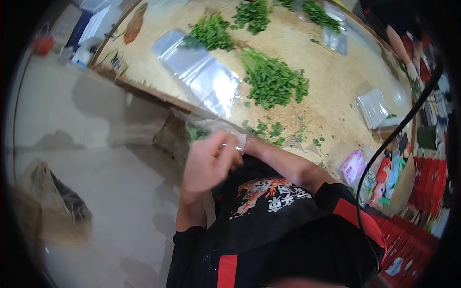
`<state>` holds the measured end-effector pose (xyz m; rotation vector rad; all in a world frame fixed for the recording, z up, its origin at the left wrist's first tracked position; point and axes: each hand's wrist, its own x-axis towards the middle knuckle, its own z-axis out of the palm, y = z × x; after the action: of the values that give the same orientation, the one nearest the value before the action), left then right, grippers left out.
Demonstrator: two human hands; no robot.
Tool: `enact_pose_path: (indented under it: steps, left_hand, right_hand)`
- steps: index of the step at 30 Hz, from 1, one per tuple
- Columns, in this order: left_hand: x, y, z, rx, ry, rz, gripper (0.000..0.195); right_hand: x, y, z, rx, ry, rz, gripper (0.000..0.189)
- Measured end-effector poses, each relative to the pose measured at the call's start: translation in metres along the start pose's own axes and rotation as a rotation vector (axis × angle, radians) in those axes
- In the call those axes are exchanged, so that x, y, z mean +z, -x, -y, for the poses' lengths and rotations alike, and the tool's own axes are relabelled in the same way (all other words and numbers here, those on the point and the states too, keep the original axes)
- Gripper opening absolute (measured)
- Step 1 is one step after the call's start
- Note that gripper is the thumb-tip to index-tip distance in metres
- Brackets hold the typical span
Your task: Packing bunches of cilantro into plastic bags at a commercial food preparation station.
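Note:
My left hand (210, 162) is bare, its fingers curled in front of my right wrist. Whether it pinches anything is hard to see. My right hand (225, 129) wears a whitish glove and reaches across from the right, partly hidden behind the left. A blurred bunch of leafy greens (196, 133), seemingly in clear plastic, is held at its far end, off the table's edge. Just beyond lie flat clear plastic bags (201, 72) with a bright glare. Beside them rests a large bunch of leafy herbs (275, 79), probably coriander or celery leaf.
More herb bunches (212, 32) lie farther back on the wooden table (335, 97). Loose leaves (275, 129) are scattered near its front edge. At right are a bag stack (372, 104), a purple packet (353, 165), a dark cable (396, 133) and another person's arm (399, 45). A bag (54, 194) stands on the floor.

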<state>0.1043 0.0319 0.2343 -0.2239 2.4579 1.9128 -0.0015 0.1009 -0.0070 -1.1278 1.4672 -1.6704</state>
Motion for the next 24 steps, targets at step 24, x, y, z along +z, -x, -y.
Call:
enact_pose_path:
  steps: [24]
  left_hand:
    - [-0.082, -0.186, 0.232, -0.412, -0.966, -0.548, 0.050]
  right_hand:
    - [-0.307, 0.107, 0.109, 0.713, 1.186, -0.707, 0.097]
